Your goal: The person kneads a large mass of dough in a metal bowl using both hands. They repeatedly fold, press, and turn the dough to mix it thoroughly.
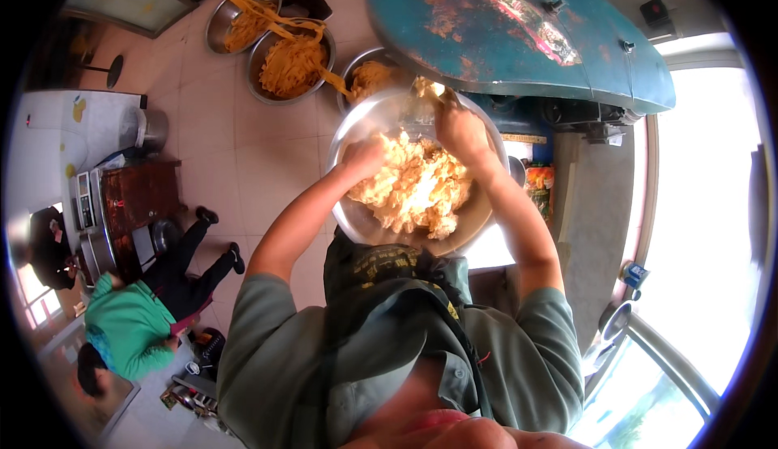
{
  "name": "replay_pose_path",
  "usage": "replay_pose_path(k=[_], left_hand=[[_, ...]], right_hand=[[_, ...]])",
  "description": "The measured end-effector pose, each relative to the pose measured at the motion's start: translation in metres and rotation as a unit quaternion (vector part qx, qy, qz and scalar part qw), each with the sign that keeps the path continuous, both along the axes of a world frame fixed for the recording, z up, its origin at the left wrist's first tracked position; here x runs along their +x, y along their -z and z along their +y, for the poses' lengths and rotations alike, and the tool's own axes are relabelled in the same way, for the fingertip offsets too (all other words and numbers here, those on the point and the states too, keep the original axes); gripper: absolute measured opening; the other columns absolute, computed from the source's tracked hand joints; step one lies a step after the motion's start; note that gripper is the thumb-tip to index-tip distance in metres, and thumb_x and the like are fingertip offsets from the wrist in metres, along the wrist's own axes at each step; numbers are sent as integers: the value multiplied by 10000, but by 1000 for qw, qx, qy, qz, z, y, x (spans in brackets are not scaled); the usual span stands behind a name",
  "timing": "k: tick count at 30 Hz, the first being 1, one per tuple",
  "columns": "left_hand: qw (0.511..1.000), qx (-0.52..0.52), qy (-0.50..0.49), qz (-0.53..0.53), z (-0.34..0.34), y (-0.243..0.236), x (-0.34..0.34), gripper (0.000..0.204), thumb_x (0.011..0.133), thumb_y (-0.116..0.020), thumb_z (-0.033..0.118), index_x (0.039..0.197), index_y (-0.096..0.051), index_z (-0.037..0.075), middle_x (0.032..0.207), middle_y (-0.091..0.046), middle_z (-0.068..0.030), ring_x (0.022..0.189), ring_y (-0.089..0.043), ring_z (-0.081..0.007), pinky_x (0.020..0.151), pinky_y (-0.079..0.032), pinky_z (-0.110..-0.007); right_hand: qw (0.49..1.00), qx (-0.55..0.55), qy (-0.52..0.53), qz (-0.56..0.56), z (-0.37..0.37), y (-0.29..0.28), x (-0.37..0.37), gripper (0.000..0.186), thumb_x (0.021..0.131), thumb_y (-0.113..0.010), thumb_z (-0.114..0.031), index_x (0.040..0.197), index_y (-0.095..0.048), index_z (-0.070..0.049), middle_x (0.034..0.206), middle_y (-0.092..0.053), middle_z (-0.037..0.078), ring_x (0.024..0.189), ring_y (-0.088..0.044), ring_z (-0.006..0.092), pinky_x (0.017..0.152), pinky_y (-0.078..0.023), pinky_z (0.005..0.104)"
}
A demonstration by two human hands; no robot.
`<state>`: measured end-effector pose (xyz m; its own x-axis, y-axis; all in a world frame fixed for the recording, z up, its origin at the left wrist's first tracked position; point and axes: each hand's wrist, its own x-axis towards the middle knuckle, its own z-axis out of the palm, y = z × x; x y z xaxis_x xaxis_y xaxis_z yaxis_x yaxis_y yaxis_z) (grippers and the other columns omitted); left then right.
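Note:
A large metal basin (340, 206) sits in front of my body, filled with crumbly pale-yellow dough (417, 194). At the left of the heap, my left hand (366, 157) is curled into the dough, its fingertips partly buried. My right hand (462, 131) is raised at the basin's far rim, just below the edge of a blue-green machine (519, 36). Its fingers are closed, with a lump of dough (427, 87) at their tips. The machine's housing hides what lies beyond that lump.
Beyond the basin, metal bowls (301, 97) hold coils of yellow noodle strips (292, 64) on the tiled floor (231, 145). One long strip stretches up to the far left. At the left a person in a green top (134, 327) works by a counter. Bright windows (705, 206) line the right.

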<state>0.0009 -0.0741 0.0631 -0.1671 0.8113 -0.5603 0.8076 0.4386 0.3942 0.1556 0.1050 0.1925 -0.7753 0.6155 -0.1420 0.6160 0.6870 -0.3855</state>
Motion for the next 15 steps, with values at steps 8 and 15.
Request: replay_pose_path(k=[8,15], left_hand=[[999,15,-7,39,25,89,9,634,889,-560,493,1323,-586,31,1296,-588,-206,1273,-508,-358,1081,-382,-450],[997,71,-42,-4,4,78,7,637,750,-755,395,1275,-582,80,1252,-524,-287,1171,-532,-475,965,-469,-508]], right_hand=[[989,-10,51,-137,28,62,-13,378,1047,-334,-277,1236,-537,-21,931,-709,266,816,-703,426,732,-566,527],[1000,9,17,19,11,24,-4,379,1055,-322,-300,1178,-542,-17,842,-695,290,699,-687,436,645,-566,538]])
